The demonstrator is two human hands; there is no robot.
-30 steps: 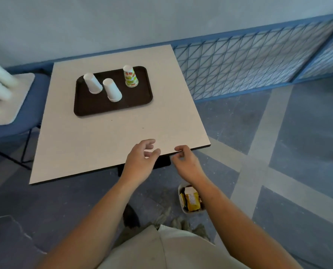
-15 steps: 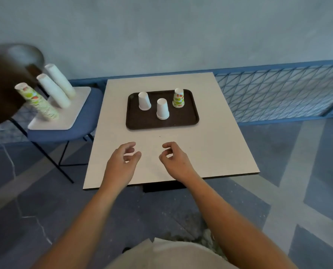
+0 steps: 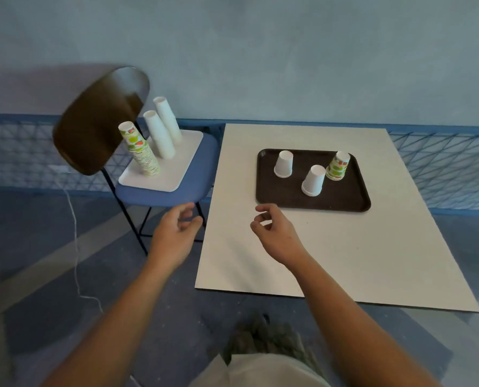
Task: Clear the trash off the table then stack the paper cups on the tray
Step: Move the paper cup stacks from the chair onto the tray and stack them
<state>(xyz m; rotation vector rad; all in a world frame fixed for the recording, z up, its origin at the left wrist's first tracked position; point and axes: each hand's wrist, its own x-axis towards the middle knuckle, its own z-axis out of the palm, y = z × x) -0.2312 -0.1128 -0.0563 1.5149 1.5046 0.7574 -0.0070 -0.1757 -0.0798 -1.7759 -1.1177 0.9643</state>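
Observation:
A dark brown tray [image 3: 341, 201] lies on the white table [image 3: 344, 261]. On it stand upside down a white cup [image 3: 283, 164], a second white cup [image 3: 313, 180] and a short stack of green-patterned cups [image 3: 337, 166]. My left hand [image 3: 174, 237] hovers left of the table, just in front of the blue chair seat, with loosely curled fingers and nothing in it. My right hand [image 3: 276, 233] hangs over the table just in front of the tray's near left corner, fingers loosely curled, holding nothing.
A blue chair [image 3: 174, 191] with a dark wooden back [image 3: 98, 121] stands left of the table. On its seat a white tray [image 3: 163, 169] carries a tall patterned cup stack [image 3: 140, 149] and two tall white stacks [image 3: 160, 138]. A white cord [image 3: 75, 241] trails on the floor.
My view has swung left, bringing the chair and its cup stacks into view. Both hands moved left; the left one left the tabletop and now hovers near the chair seat.

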